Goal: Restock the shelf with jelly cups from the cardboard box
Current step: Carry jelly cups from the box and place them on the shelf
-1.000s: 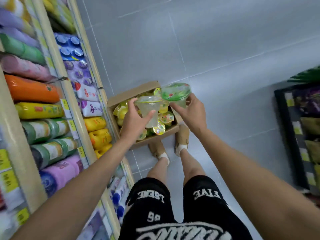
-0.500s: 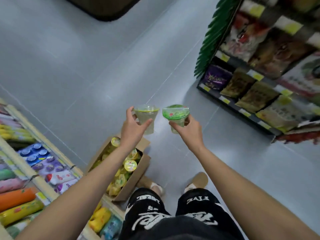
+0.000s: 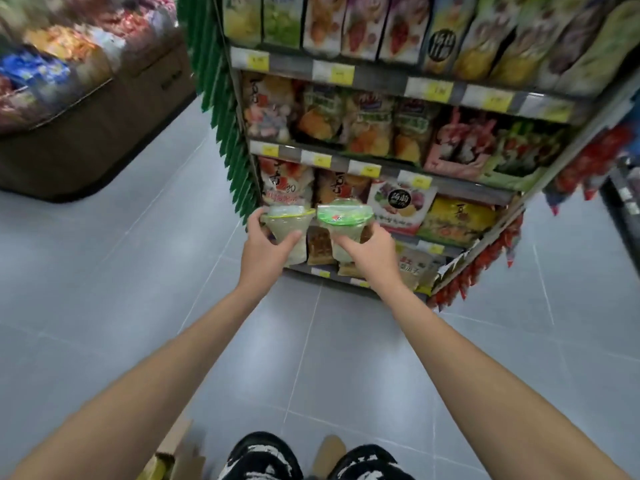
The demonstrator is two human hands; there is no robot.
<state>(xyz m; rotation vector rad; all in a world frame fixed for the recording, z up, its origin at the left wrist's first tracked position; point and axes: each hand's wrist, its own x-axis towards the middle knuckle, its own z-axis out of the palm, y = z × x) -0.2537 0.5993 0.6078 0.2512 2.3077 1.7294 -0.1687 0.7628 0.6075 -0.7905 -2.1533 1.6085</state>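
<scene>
Left hand [image 3: 266,252] grips clear-lidded jelly cup [image 3: 289,233], right hand [image 3: 372,252] grips green-lidded jelly cup [image 3: 343,221], fingers [image 3: 254,220] curled round each, mid-aisle before far snack shelf [image 3: 381,168]. Risk: close-set rims may collide, loosening grip

Grey floor tiles [image 3: 104,306] fill the aisle. Snack bags [image 3: 363,123] stand in rows above yellow price tags [image 3: 341,73], a green fringe [image 3: 221,109] beside them. Left, a brown bin [image 3: 86,133] holds wrapped sweets [image 3: 52,57]; red packets [image 3: 485,265] hang right.
</scene>
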